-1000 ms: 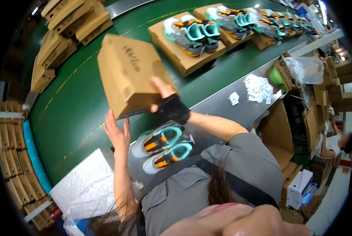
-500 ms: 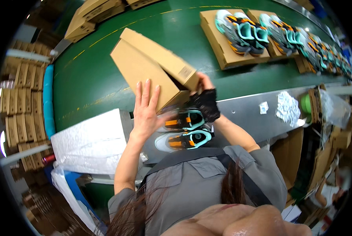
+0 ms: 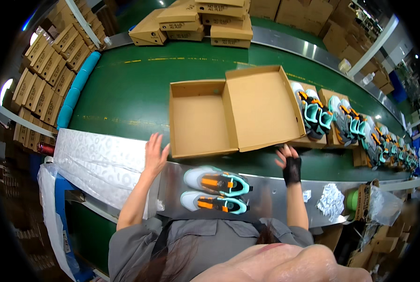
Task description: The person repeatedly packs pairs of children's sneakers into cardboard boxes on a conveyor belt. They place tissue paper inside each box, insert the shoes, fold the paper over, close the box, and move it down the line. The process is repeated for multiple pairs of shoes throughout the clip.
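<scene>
1. Shoebox [image 3: 198,120], brown, one: ahead of and between the hands; lid [image 3: 268,108] folded out rightward. I log the opening as done.
2. Shoes [image 3: 214,181], one pair, pale grey with orange and teal: bodyward of both hands, between the forearms, on the metal ledge [image 3: 264,199]. I log them outside the box, lid not down.
3. Left hand [image 3: 155,157], bare: fingers apart, holding nothing, just beside the box's near left corner.
4. Right hand [image 3: 289,162], black fingerless glove: fingers loosely apart, nothing clamped, under the lid's near edge; I cannot tell whether it touches.
5. Patterned white paper [image 3: 102,157]: left of the left hand.
</scene>
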The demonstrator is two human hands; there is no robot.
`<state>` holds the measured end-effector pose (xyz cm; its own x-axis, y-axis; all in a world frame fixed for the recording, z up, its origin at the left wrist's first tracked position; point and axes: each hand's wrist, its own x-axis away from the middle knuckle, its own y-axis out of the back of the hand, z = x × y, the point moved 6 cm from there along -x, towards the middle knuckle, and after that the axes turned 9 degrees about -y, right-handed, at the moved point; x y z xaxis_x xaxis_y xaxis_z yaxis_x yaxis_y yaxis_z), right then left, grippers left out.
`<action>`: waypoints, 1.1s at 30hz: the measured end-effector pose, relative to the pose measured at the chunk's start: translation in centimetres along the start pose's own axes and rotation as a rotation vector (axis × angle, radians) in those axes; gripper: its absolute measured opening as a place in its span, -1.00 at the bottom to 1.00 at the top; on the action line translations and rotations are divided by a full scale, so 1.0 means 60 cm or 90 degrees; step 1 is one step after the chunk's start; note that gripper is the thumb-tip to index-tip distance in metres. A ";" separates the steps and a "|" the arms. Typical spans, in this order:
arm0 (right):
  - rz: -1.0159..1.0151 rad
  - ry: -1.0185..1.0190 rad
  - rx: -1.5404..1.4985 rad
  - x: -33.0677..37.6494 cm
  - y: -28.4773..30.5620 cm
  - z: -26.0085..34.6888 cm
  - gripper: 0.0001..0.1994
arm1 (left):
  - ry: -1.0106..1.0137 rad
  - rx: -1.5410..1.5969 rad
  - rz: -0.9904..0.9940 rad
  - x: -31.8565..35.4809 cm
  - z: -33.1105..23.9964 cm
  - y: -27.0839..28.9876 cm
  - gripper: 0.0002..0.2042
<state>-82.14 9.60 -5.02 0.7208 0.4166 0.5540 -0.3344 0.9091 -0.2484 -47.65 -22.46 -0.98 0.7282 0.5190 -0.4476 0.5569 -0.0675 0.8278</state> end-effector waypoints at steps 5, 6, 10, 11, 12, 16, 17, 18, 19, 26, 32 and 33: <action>-0.642 0.382 0.750 0.058 0.261 -0.032 -0.65 | 0.339 -0.261 0.043 0.205 0.156 0.089 -0.41; -0.794 0.301 0.891 0.065 0.304 -0.077 -0.69 | 0.430 -0.270 0.093 0.251 0.172 0.101 -0.35; -0.482 0.358 0.615 0.072 0.358 -0.196 -0.70 | 0.528 -0.190 0.255 0.277 0.138 0.157 -0.20; -0.411 0.252 0.356 0.052 0.371 -0.223 -0.72 | 0.548 -0.174 0.268 0.274 0.141 0.155 -0.19; -0.332 0.141 0.102 0.036 0.374 -0.257 -0.74 | 0.557 -0.175 0.255 0.264 0.143 0.154 -0.23; -0.299 0.556 0.586 0.102 0.151 -0.117 -0.87 | 0.555 -0.232 0.179 0.257 0.155 0.153 -0.46; -0.265 0.574 0.547 0.110 0.091 -0.083 -0.86 | 0.537 -0.263 0.149 0.258 0.164 0.154 -0.52; -0.232 0.589 0.506 0.127 0.024 -0.039 -0.86 | 0.507 -0.286 0.132 0.259 0.168 0.155 -0.58; -0.166 0.617 0.460 0.149 -0.045 0.003 -0.85 | 0.477 -0.310 0.117 0.264 0.171 0.158 -0.63; 0.315 0.284 0.175 0.065 -0.350 0.052 -0.68 | 0.244 -0.376 -0.253 0.236 0.158 0.294 -0.81; 0.374 0.214 0.188 0.016 -0.427 0.023 -0.72 | 0.199 -0.265 -0.435 0.108 0.067 0.482 -0.80; 0.405 0.211 0.214 0.020 -0.434 0.011 -0.72 | 0.136 -0.174 -0.448 0.074 0.046 0.490 -0.78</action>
<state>-72.98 -13.56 2.65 0.4555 0.8837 0.1075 -0.8703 0.4675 -0.1552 -26.95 -24.49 20.43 0.1319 0.5163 -0.8462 0.7211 0.5358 0.4393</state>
